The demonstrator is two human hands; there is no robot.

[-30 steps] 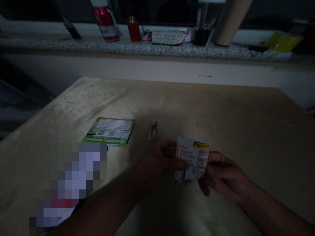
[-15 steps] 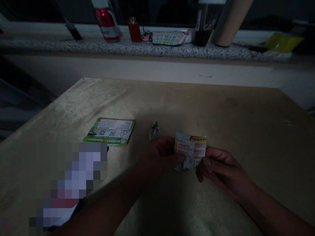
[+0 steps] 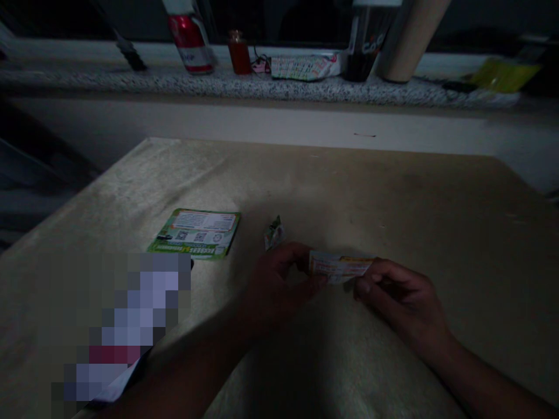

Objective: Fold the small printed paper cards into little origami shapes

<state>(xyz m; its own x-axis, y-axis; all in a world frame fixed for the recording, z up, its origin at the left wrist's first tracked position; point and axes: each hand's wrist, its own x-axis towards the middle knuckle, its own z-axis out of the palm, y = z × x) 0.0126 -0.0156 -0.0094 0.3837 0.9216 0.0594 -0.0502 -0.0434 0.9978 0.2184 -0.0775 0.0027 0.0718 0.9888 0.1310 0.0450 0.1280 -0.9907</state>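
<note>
A small printed paper (image 3: pixel 338 266), white and orange, is held low over the beige table (image 3: pixel 393 198) between both hands and looks like a narrow folded strip. My left hand (image 3: pixel 279 279) pinches its left end, fingers curled. My right hand (image 3: pixel 402 299) pinches its right end with thumb and forefinger. A tiny crumpled folded scrap (image 3: pixel 273 233) lies on the table just beyond my left hand.
A green printed card (image 3: pixel 195 233) lies flat on the table to the left. A blurred-out object (image 3: pixel 126 326) sits at the near left. On the stone ledge behind stand a red can (image 3: pixel 190 38), a small red bottle (image 3: pixel 239 52), a printed packet (image 3: pixel 303 66) and a dark cup (image 3: pixel 364 41).
The paper stood upright and taller between the hands earlier; now it is flattened into a thin strip and held slightly higher up the table. Both hands have kept their grip.
</note>
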